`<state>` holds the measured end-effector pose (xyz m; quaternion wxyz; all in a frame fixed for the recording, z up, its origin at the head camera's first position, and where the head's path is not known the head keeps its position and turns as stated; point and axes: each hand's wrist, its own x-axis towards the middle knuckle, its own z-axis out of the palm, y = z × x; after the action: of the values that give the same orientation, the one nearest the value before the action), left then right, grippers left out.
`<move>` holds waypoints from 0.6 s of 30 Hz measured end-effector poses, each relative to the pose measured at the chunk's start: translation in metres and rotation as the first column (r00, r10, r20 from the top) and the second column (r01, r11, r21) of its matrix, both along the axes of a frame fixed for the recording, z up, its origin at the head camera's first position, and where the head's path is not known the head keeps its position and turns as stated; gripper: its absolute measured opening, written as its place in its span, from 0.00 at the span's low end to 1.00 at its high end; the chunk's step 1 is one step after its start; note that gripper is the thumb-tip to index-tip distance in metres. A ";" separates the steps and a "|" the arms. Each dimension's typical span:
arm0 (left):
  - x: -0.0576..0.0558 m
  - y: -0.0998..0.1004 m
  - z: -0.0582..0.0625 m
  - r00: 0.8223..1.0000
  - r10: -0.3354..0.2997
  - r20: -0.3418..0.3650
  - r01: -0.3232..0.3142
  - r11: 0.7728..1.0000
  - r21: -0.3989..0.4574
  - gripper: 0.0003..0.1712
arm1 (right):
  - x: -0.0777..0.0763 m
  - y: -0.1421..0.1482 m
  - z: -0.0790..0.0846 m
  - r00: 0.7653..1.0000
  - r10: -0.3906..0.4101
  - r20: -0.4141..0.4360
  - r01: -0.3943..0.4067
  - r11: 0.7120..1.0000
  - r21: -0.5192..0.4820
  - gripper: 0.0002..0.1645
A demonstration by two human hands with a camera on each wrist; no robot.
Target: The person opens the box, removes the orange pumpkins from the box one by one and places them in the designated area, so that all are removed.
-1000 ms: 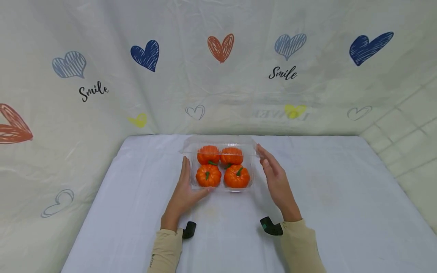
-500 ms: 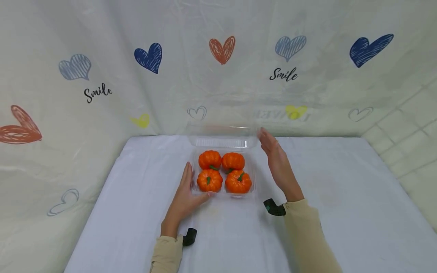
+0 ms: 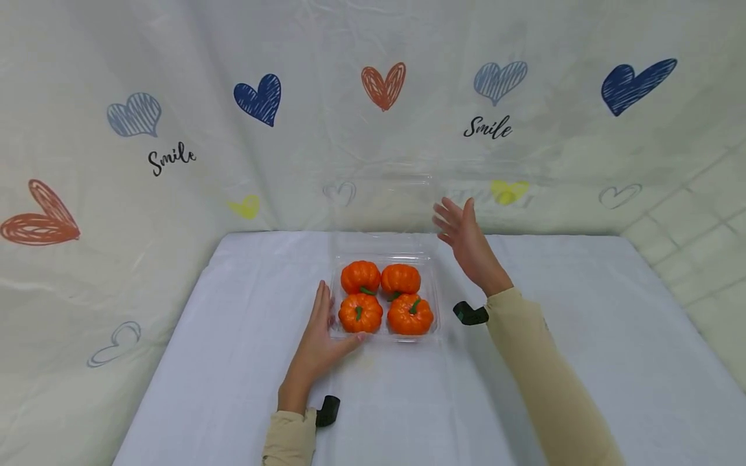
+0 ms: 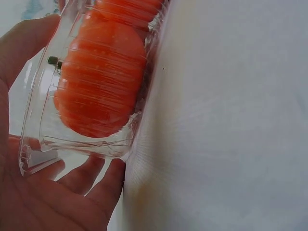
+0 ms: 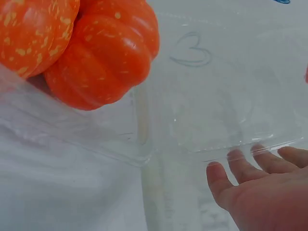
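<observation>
A clear plastic clamshell box stands on the white-covered table with several small orange pumpkins in it, their stems green. Its hinged lid stands raised at the back, faint against the backdrop. My left hand holds the box's front left corner, thumb at the front rim and fingers along the left wall. In the left wrist view, the fingertips reach low on the box wall. My right hand has its fingers spread at the lid's right edge; the right wrist view shows fingertips right at that edge.
A white cloth covers the table. Behind it hangs a pale backdrop printed with hearts and "Smile", close behind the raised lid. Black wrist cameras sit at both cuffs.
The lid has swung up and back from over the rear pumpkins. My right hand has moved upward and away with it, its fingers spreading. The left hand stays at the box corner.
</observation>
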<state>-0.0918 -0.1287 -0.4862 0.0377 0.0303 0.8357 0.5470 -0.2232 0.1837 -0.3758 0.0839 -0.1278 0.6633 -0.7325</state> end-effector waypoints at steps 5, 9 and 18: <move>0.002 0.000 -0.001 1.000 -0.009 -0.009 0.009 1.000 -0.004 0.74 | -0.011 0.004 -0.009 0.992 0.040 0.121 -0.036 0.999 -0.034 0.58; 0.003 -0.001 0.000 1.000 -0.013 -0.009 0.013 1.000 -0.009 0.74 | -0.017 0.006 -0.023 0.979 0.056 0.195 -0.038 0.995 -0.093 0.60; 0.008 0.002 0.000 1.000 0.008 0.004 -0.008 1.000 -0.001 0.74 | -0.019 0.008 -0.046 0.958 0.054 0.281 -0.006 0.986 -0.169 0.61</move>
<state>-0.0842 -0.1263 -0.4865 0.0373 0.0256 0.8360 0.5469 -0.2421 0.1915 -0.4217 0.1784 -0.0379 0.5789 -0.7947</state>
